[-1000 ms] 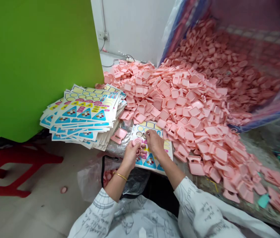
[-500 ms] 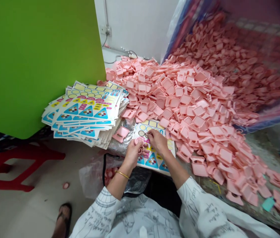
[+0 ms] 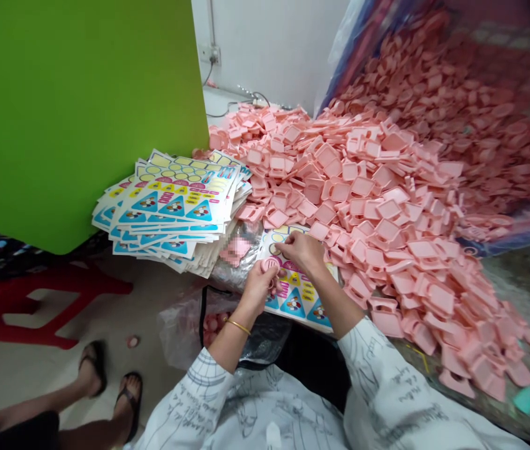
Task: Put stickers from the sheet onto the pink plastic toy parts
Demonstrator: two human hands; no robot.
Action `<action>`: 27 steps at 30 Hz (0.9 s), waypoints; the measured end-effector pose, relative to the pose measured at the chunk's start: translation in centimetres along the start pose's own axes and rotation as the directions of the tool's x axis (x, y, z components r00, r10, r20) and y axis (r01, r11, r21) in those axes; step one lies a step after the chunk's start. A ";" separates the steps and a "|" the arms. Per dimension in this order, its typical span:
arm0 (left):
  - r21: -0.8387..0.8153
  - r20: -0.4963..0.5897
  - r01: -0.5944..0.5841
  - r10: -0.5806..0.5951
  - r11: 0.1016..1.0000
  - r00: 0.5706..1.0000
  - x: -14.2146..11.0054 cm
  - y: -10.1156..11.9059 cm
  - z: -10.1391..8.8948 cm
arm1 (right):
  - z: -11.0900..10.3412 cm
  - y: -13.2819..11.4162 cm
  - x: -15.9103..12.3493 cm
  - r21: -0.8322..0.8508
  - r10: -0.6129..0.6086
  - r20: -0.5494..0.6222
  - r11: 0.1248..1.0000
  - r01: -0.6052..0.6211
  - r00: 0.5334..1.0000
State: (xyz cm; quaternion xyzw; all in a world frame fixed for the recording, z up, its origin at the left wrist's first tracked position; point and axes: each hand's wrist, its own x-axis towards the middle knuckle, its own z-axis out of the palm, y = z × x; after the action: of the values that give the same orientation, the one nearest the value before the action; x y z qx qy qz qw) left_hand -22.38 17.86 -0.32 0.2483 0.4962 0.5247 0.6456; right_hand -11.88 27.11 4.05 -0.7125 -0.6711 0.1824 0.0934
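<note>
My left hand [image 3: 258,286] is closed around a small round pink plastic piece [image 3: 270,265] with slots in its face. Beneath both hands lies a sticker sheet [image 3: 294,302] printed with yellow circles, pink shapes and blue triangles. My right hand [image 3: 306,251] is pinched over the sheet's yellow circles, just above the pink piece; whatever sits between its fingertips is too small to make out. Left of the sheet, a loose pink piece [image 3: 234,251], partly blurred, rests on clear plastic.
Stacked sticker sheets [image 3: 171,206] lie at the left beside a green panel [image 3: 77,119]. A large heap of pink plastic parts [image 3: 363,187] spills from a tilted, lined container [image 3: 518,234]. A red stool [image 3: 59,306] and another person's sandalled feet [image 3: 129,400] are at lower left.
The view has shifted, so the scene sits slightly farther right. My right fingertips have risen a little off the yellow circles. A second foot of the other person now shows.
</note>
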 end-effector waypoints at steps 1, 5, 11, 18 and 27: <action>0.004 -0.003 -0.003 0.003 1.000 1.000 0.0 0.0 0.0 | -0.7 -0.2 0.2 0.066 -0.010 -0.006 0.998 0.011 1.000; -0.035 0.033 0.021 -0.020 0.999 0.999 -0.1 0.2 -0.3 | -3.4 0.6 -0.3 0.480 -0.099 -0.125 0.865 0.147 0.987; -0.323 0.219 0.219 -0.152 0.921 0.964 -2.3 1.7 -1.3 | -4.3 5.0 -6.3 0.638 -0.186 -0.127 0.737 0.224 0.974; -0.407 0.279 0.308 -0.204 0.860 0.938 -5.7 1.4 -2.0 | -4.0 6.3 -10.5 0.613 -0.264 -0.059 0.752 0.244 0.963; -0.411 0.240 0.214 -0.122 0.886 0.963 -7.8 1.0 -1.7 | -2.9 6.5 -11.7 0.744 -0.155 -0.092 0.645 0.171 0.984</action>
State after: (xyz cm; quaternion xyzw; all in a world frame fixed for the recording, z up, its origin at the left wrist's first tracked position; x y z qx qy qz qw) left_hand -24.03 10.63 2.82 0.1079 0.3169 0.5349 0.7758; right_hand -5.14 15.28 5.83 -0.5492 -0.5968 0.4261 0.4008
